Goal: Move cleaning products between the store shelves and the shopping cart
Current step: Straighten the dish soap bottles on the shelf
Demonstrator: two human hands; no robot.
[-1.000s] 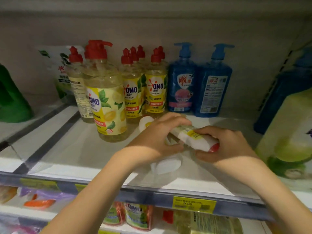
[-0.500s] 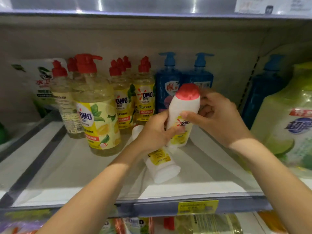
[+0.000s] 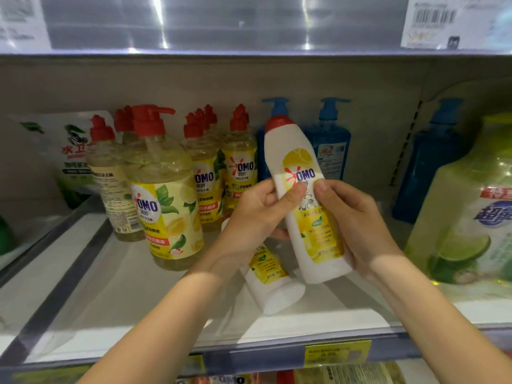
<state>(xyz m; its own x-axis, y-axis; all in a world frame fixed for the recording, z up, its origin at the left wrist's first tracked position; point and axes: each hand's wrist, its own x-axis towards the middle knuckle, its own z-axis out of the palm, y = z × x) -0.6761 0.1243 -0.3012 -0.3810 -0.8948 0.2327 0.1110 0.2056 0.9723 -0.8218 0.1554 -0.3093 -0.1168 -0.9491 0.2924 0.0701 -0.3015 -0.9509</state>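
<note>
White OMO bottle (image 3: 307, 206), red-capped, is held off the shelf (image 3: 110, 300), to the right of the large yellow pump bottle (image 3: 163, 195) and nearer the onlooker than it. It stands almost upright, cap leaning slightly toward that pump bottle, printed label facing the person. The attitude suggests the label is being checked or the bottle squared up before it is set down; which of the two cannot be settled from here. Left grip (image 3: 249, 214) is clasped on the bottle's mid-body from the pump-bottle side, thumb pressed on the label. Right grip (image 3: 357, 225) is clasped on the far side, thumb on the label beside the other thumb, palm cradling the lower body down to the base. The bottle thus sits between both grips, its cap and shoulder well above them and its base just clear below the right palm. A second white bottle (image 3: 273, 284) lies on its side on the shelf, right of the pump bottle and directly below the held one, partly hidden by the left wrist. Two blue pump bottles (image 3: 329, 145) stand at the back, right of the landmark. No shopping cart is in view.
</note>
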